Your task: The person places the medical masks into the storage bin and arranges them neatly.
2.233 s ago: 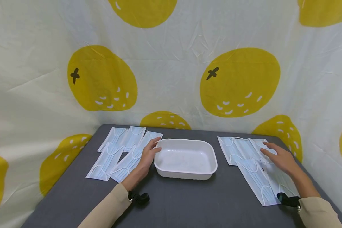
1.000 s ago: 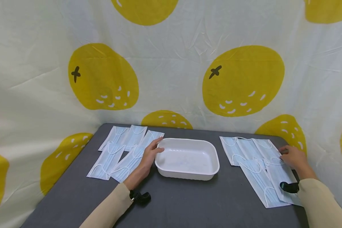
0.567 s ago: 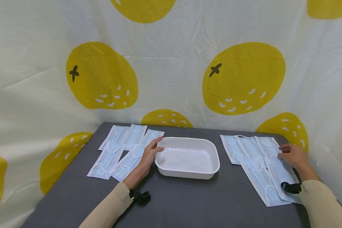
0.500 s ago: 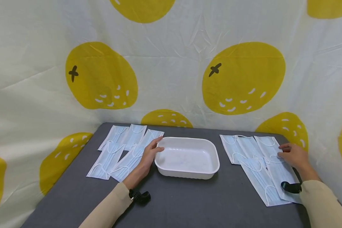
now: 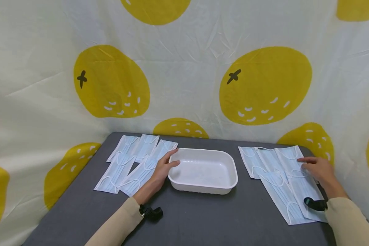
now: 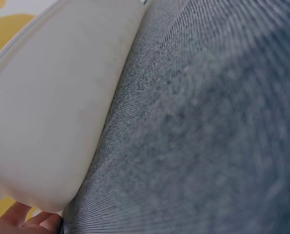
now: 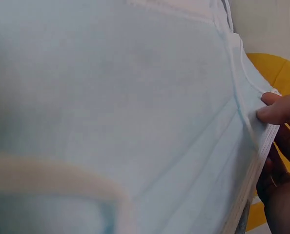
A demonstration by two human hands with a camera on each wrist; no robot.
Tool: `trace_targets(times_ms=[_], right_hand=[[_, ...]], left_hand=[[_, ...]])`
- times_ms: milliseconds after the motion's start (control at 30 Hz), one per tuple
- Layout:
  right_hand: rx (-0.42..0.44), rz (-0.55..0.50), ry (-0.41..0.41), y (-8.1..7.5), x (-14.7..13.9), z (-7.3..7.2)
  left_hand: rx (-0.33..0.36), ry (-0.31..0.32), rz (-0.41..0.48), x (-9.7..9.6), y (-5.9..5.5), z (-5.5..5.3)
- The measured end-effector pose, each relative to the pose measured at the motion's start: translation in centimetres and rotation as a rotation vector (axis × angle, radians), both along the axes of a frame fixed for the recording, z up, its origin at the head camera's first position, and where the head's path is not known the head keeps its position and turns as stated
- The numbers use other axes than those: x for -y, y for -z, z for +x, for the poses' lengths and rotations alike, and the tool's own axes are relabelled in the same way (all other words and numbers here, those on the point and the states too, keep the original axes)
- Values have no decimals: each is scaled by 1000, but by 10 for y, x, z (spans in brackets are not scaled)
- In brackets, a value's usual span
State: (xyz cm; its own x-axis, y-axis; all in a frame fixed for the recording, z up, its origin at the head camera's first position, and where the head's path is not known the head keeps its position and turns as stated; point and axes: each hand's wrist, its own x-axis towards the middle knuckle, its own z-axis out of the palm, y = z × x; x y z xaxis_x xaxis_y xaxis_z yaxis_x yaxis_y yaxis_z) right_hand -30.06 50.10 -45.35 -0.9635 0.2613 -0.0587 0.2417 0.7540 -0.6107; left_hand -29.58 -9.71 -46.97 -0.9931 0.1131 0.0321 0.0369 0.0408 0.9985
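In the head view a white plastic tub (image 5: 203, 187) stands mid-table. My left hand (image 5: 162, 171) grips its left end, thumb over the rim and fingers along the outside. In the left wrist view, those fingertips (image 6: 18, 214) show at the tub's end. At the right lie several light-blue face masks with white ear loops, overlapping. My right hand (image 5: 321, 171) pinches the side edge of the rightmost upper face mask (image 5: 287, 156). In the right wrist view the thumb (image 7: 279, 111) lies on top of this mask and the other fingers are beneath its edge, which is lifted.
Another overlapping group of several face masks (image 5: 115, 173) lies left of the tub on the dark grey table (image 5: 196, 218). Behind and beside the table hangs a pale curtain (image 5: 184, 85) printed with yellow fruit. A black band with a small device sits on each wrist.
My right hand has moved right from above the masks to the outer edge of one and now pinches it; that mask has shifted slightly. The left hand stays on the tub.
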Motion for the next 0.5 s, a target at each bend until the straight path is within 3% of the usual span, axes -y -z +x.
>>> trace_targets(times_ms=[500], right_hand=[[-62, 28, -39, -15, 7, -5]], left_hand=[[-50, 83, 0, 2, 9, -2]])
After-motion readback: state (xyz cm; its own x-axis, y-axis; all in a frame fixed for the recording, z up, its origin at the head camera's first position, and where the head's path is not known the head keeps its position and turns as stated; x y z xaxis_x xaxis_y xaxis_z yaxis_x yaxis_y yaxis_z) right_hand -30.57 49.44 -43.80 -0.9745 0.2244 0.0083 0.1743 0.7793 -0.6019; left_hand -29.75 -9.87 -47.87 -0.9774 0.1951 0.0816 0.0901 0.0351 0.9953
